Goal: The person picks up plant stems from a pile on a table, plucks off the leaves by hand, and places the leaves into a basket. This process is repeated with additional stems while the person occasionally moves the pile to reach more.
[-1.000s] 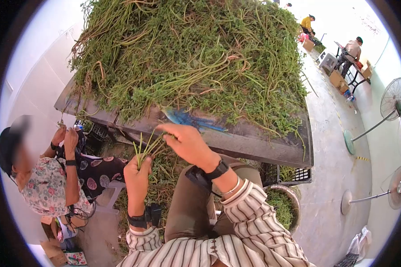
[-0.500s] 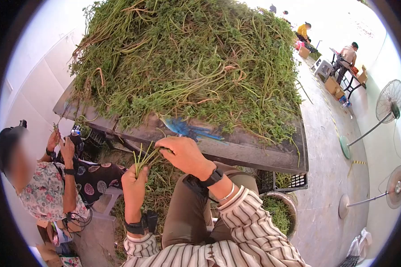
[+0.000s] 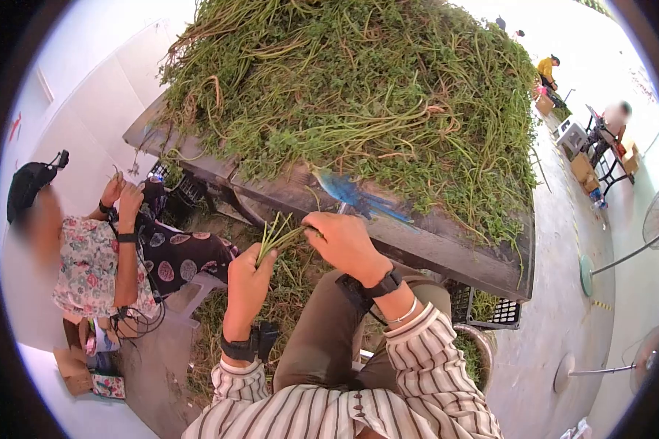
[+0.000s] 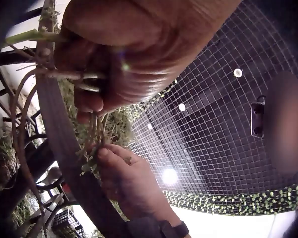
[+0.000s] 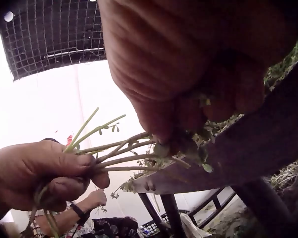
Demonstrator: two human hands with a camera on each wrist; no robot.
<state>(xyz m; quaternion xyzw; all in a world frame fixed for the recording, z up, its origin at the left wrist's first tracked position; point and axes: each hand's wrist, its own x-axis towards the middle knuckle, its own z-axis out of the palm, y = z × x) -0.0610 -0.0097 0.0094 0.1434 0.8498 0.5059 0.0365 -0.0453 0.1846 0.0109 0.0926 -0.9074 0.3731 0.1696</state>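
Observation:
My left hand [image 3: 249, 285] grips a small bunch of green plant stems [image 3: 272, 238], their cut-looking ends fanning up past the thumb. Just to the right, my right hand [image 3: 348, 245] pinches the other end of the same bunch in front of the table edge. In the right wrist view, several thin stems [image 5: 124, 151] run from the left hand's thumb and fingers to the right hand's fingertips, with small leaves [image 5: 201, 161] at that end. Brownish stems [image 4: 27, 119] loop out from the left hand in the left wrist view.
A large heap of leafy stems [image 3: 359, 95] covers the dark table [image 3: 447, 256], beside a blue-stained patch [image 3: 359, 194]. More plants [image 3: 220, 336] lie on the floor. To the left sits another person [image 3: 95, 256]. A black crate [image 3: 505, 313] and a tub [image 3: 483, 344] stand at right.
The head view has swung, so the table and heap sit further right. My right hand has drawn slightly away from the left, its fingers more curled in at the stems.

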